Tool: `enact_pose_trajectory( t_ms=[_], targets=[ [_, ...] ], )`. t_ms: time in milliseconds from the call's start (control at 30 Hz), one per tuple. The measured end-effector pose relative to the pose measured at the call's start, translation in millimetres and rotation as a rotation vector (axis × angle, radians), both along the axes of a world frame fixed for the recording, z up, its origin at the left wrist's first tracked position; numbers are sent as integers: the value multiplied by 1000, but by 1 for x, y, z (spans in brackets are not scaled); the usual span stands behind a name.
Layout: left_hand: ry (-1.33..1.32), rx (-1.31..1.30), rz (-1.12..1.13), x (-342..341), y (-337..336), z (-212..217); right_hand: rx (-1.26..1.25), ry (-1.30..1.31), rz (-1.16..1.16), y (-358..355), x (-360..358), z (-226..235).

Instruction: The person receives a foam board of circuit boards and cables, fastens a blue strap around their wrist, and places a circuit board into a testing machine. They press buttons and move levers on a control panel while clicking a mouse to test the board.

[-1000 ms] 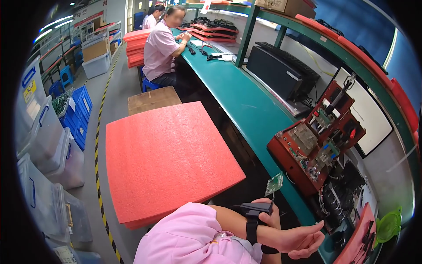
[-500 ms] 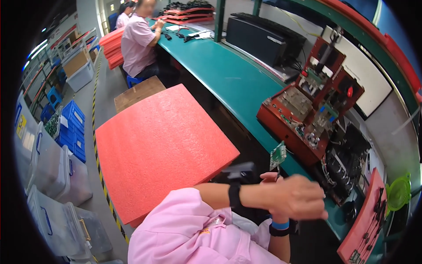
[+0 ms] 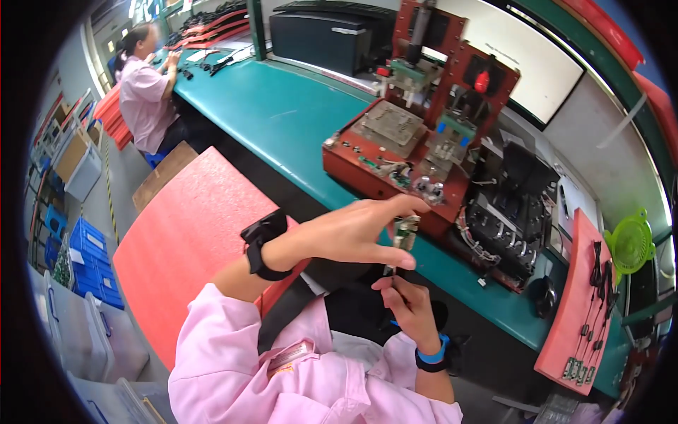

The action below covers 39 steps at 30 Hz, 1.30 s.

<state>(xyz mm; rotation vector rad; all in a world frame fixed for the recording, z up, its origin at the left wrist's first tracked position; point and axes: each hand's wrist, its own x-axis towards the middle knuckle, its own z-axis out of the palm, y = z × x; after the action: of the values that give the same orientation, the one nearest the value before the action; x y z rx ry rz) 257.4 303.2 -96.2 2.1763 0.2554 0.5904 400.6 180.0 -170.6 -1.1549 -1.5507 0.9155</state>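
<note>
A small green circuit board [image 3: 405,232] stands upright over my lap, in front of the bench edge. My right hand [image 3: 413,311] is closed below it, pinching a thin dark lead [image 3: 393,271] that runs up to the board. Reaching across from the left, my left hand [image 3: 346,230] has its thumb and forefinger spread apart, with the board in the gap between them. Whether a fingertip touches the board I cannot tell. Just beyond my hands, a red test fixture [image 3: 374,169] with metal plates and upright clamps sits on the green bench [image 3: 282,127].
A pink foam sheet [image 3: 191,233] lies to my left. On the right, another foam strip [image 3: 565,332] carries several cables with small boards, near a black mouse [image 3: 544,297] and a green fan [image 3: 631,244]. A co-worker [image 3: 148,92] sits at the far left.
My view has swung to the right. My left hand has drawn back from in front of my right hand, and its thumb and forefinger now spread around the board.
</note>
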Motion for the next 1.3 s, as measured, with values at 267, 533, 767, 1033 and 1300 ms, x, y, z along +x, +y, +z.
enact_pose_trajectory(
  t_ms=[267,533,767,1033,1300],
  targets=[
    [531,428,211,7,-13,34,114,-92,-199,4,15,-6],
    [536,635,251,13,-7,27,96,-26,-106,11,18,-1],
    [289,1234,487,14,1,59,-12,-26,-6,-5,17,5],
    [139,1055,707,-31,62,73,-353,521,415,21,15,10],
    [313,689,399,-16,149,36,-302,575,521,35,-11,-19]
  ],
)
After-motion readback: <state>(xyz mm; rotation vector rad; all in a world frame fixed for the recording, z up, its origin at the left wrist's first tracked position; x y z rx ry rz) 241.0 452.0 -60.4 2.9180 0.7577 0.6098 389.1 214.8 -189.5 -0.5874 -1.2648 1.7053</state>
